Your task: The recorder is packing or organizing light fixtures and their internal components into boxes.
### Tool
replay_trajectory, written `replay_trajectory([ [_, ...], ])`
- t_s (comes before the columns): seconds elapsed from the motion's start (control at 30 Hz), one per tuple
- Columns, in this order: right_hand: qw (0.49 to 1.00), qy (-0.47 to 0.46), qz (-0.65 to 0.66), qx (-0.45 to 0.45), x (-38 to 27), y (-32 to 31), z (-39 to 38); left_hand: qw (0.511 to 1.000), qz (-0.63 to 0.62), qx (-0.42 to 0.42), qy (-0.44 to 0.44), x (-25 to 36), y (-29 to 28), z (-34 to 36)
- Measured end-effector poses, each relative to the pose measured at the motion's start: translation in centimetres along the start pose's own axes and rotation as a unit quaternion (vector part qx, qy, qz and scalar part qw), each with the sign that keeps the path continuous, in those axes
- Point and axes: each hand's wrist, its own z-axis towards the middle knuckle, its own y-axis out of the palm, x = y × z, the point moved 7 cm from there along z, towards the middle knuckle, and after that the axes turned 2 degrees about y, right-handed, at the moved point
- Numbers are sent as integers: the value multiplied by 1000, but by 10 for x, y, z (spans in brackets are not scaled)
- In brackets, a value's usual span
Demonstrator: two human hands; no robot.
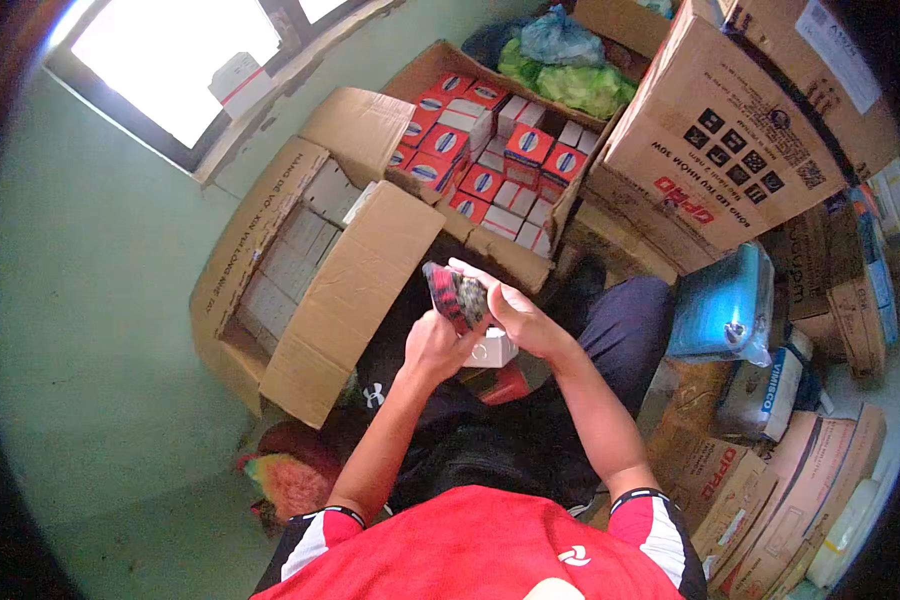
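Note:
Both hands are raised over my lap around a crumpled red, black and grey cloth. My left hand is closed on the cloth's lower left part. My right hand grips its right side, with fingers reaching up along the far edge, where some are partly hidden. A small white box shows just below the hands; whether either hand touches it is hidden.
An open carton of pale small boxes stands left, another of red-white boxes ahead. Stacked cartons, a blue wrapped pack and more boxes crowd the right. A multicoloured fluffy thing lies lower left, near the green wall.

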Motion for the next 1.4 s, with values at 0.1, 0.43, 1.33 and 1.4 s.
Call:
replay_trajectory([
  [0.1,960,-44,-276,4,4,-11,-10,960,-220,149,92,-5,-32,9],
  [0.43,844,-184,-500,64,-29,5,-19,947,-122,189,228,25,-69,24],
  [1.33,840,-256,-437,197,-26,-21,-39,895,1,157,417,87,-27,-21],
  [1.4,839,-208,-464,193,-25,-20,-40,907,3,195,372,57,-43,1],
])
